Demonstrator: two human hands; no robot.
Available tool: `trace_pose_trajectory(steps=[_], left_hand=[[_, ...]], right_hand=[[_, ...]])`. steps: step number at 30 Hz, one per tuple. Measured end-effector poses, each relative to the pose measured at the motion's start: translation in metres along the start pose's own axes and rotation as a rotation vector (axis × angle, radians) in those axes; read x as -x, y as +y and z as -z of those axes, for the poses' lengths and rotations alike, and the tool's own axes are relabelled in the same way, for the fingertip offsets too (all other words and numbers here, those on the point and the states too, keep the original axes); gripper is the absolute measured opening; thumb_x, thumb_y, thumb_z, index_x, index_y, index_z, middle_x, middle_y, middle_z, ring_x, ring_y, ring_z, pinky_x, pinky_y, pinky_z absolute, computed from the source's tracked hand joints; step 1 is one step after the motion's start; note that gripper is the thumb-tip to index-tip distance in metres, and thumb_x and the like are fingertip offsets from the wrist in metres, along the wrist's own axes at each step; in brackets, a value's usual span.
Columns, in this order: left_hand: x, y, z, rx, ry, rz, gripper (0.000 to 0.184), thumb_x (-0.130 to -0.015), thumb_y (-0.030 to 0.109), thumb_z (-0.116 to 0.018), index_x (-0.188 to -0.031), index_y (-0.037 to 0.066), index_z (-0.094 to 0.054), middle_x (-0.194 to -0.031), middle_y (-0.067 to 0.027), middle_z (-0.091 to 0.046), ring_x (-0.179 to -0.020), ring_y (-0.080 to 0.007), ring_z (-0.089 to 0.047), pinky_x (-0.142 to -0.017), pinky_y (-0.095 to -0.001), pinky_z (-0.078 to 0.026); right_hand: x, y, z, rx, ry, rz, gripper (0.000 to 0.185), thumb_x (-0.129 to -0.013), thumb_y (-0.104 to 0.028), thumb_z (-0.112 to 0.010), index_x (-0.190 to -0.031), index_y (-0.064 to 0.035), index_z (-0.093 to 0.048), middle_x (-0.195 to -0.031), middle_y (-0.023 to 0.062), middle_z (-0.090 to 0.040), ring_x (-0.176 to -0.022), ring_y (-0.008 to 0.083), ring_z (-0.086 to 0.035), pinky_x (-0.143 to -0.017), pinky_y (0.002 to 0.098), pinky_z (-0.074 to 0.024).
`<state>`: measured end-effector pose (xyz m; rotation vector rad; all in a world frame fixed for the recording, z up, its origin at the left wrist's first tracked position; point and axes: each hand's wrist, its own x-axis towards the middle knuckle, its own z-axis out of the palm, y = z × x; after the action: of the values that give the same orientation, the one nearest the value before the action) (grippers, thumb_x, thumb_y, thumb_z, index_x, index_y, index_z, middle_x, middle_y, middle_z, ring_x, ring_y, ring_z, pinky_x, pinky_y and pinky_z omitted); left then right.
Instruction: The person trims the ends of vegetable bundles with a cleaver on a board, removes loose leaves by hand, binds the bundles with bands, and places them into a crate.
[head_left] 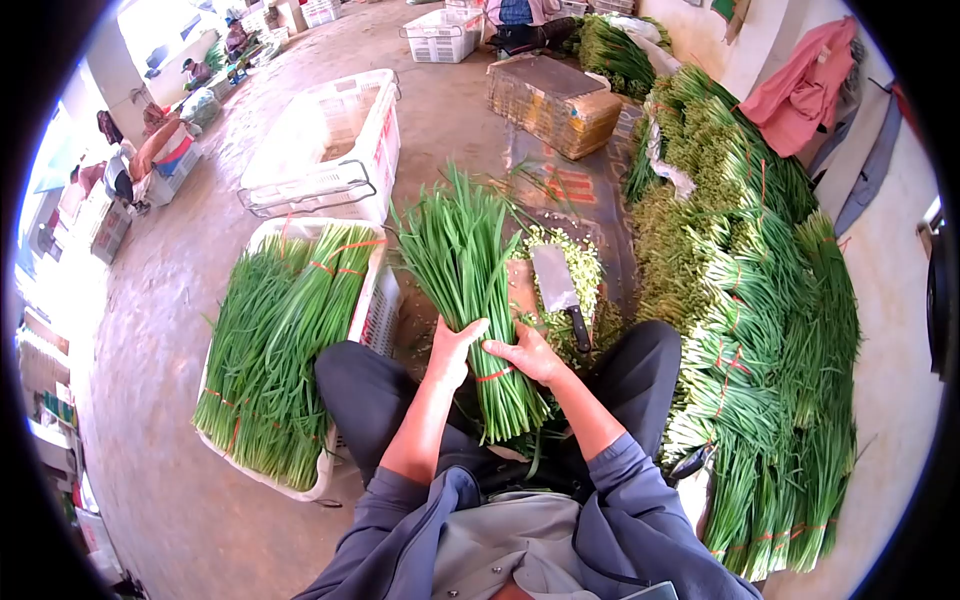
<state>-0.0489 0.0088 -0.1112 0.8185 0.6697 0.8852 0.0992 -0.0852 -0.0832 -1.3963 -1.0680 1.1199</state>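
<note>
Between my knees I hold a thick bunch of garlic chives (462, 260), its leaves pointing away and its cut stems toward me. My left hand (455, 350) grips the left side, the thumb across the stalks. My right hand (528, 354) grips the right side, its thumb also over the front. A red band (495, 374) circles the stems just below my hands. Beyond my right hand, a cleaver (556, 280) with a black handle rests on a board (522, 287) strewn with chopped pale stem ends (585, 262).
At my left, a white crate (318, 488) holds banded chives; another crate (385, 130) stands behind it. A long heap of chives (770, 350) lines my right side. A taped box (555, 100) sits ahead. Other people work in the far left background.
</note>
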Motion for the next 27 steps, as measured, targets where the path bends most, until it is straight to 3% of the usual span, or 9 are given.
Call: trace_pose_trajectory(steps=[3,5,9,11,13,21,23,25,27], left_hand=[[-0.002,-0.001,-0.004,0.046,0.010,0.036,0.056,-0.083,-0.003,-0.077,-0.133,0.002,-0.053,-0.119,-0.0086,-0.069,-0.102,-0.0211,-0.069,-0.092,-0.0377,-0.056],[-0.002,-0.002,-0.006,-0.027,0.009,0.020,0.056,-0.081,-0.006,-0.076,-0.132,0.002,-0.054,-0.119,-0.0089,-0.069,-0.104,-0.0207,-0.068,-0.093,-0.0368,-0.056],[0.002,0.000,-0.016,-0.081,-0.038,-0.070,0.061,-0.077,-0.010,-0.076,-0.131,0.003,-0.051,-0.120,-0.0084,-0.067,-0.105,-0.0200,-0.067,-0.095,-0.0360,-0.054],[0.002,-0.003,-0.018,-0.097,-0.070,-0.079,0.064,-0.076,-0.011,-0.076,-0.132,0.003,-0.049,-0.122,-0.0080,-0.066,-0.107,-0.0197,-0.066,-0.097,-0.0361,-0.054],[0.006,-0.001,-0.020,-0.151,-0.050,-0.118,0.067,-0.074,-0.011,-0.077,-0.133,0.004,-0.048,-0.122,-0.0075,-0.064,-0.110,-0.0190,-0.065,-0.098,-0.0358,-0.053],[0.004,-0.008,-0.016,-0.200,-0.065,-0.149,0.071,-0.072,-0.009,-0.081,-0.134,0.004,-0.047,-0.124,-0.0077,-0.062,-0.113,-0.0184,-0.062,-0.101,-0.0358,-0.050],[0.002,-0.010,-0.017,-0.192,-0.075,-0.152,0.072,-0.072,-0.009,-0.081,-0.134,0.003,-0.047,-0.123,-0.0076,-0.062,-0.113,-0.0183,-0.062,-0.102,-0.0354,-0.049],[0.002,-0.014,-0.015,-0.200,-0.077,-0.157,0.072,-0.071,-0.008,-0.081,-0.134,0.003,-0.047,-0.123,-0.0076,-0.062,-0.113,-0.0184,-0.062,-0.102,-0.0354,-0.049],[0.001,-0.015,-0.011,-0.223,-0.096,-0.161,0.073,-0.071,-0.008,-0.082,-0.134,0.003,-0.047,-0.122,-0.0076,-0.062,-0.113,-0.0185,-0.062,-0.102,-0.0354,-0.049]], right_hand=[[-0.005,-0.007,0.021,0.517,-0.125,-0.233,0.079,-0.083,-0.052,-0.080,-0.131,0.0074,-0.059,-0.109,0.0214,-0.072,-0.099,0.0261,-0.070,-0.090,0.0373,-0.0547],[-0.001,-0.033,0.029,0.820,0.005,-0.053,0.048,-0.084,-0.040,-0.079,-0.109,0.0013,-0.073,-0.090,0.0195,-0.074,-0.076,0.0243,-0.072,-0.073,0.0373,-0.0566],[-0.015,-0.072,0.023,0.658,0.293,0.102,0.027,-0.092,-0.024,-0.073,-0.094,0.0027,-0.071,-0.070,0.0123,-0.070,-0.057,0.0190,-0.068,-0.058,0.0337,-0.0535],[-0.028,-0.081,0.015,0.485,0.351,0.194,0.029,-0.089,-0.025,-0.074,-0.101,0.0012,-0.072,-0.082,0.0206,-0.072,-0.078,0.0393,-0.072,-0.072,0.0450,-0.0564],[-0.038,-0.083,0.012,0.462,0.409,0.188,0.025,-0.088,-0.022,-0.075,-0.093,0.0025,-0.072,-0.082,0.0213,-0.072,-0.077,0.0388,-0.072,-0.072,0.0443,-0.0561],[-0.026,-0.081,0.017,0.093,0.297,0.004,0.017,-0.097,-0.017,-0.068,-0.098,-0.0002,-0.069,-0.080,0.0092,-0.073,-0.061,0.0166,-0.069,-0.054,0.0317,-0.0546],[-0.014,-0.092,0.016,-0.882,0.097,0.282,0.011,-0.100,-0.015,-0.065,-0.095,-0.0049,-0.066,-0.080,0.0053,-0.070,-0.062,0.0172,-0.068,-0.056,0.0317,-0.0550],[-0.007,-0.098,0.017,-0.905,0.103,0.318,0.013,-0.101,-0.013,-0.065,-0.091,-0.0052,-0.061,-0.074,0.0037,-0.067,-0.060,0.0117,-0.065,-0.054,0.0274,-0.0545],[-0.004,-0.099,0.022,-0.212,0.038,0.100,0.013,-0.100,-0.011,-0.066,-0.091,-0.0045,-0.061,-0.076,0.0029,-0.066,-0.061,0.0105,-0.065,-0.054,0.0261,-0.0539]])
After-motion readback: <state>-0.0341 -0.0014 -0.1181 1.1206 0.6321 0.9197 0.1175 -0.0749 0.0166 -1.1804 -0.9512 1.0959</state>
